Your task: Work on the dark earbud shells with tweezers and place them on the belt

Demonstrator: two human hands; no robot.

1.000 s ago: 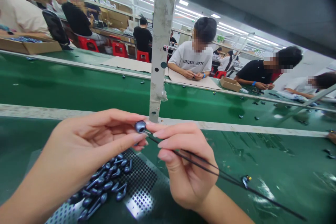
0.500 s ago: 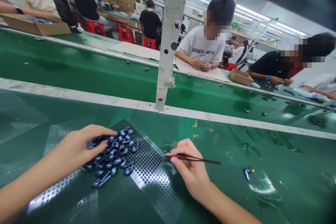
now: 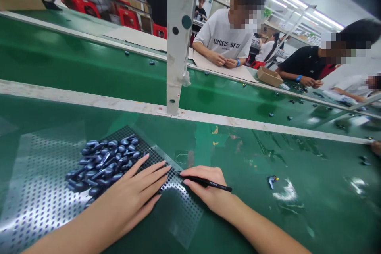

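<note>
My left hand lies flat with its fingers stretched out over a clear sheet of black dots. Its fingertips reach the sheet's dotted middle, beside a heap of shiny dark blue earbud shells. Black tweezers are pinched in my right hand, their tips pointing left at the dots just past my left fingertips. Whether the tips grip a dot is too small to tell. Part of the heap and of the sheet is hidden under my left hand and forearm.
Another dotted sheet lies at the left. A single earbud piece rests on the green table to the right. Beyond a white rail with an upright post runs a green belt carrying small parts. Co-workers sit across it.
My left hand has left the earbud heap and moved right, flattening onto the dotted sheet. The tweezers have turned, tips still leftward. The whole view has shifted somewhat.
</note>
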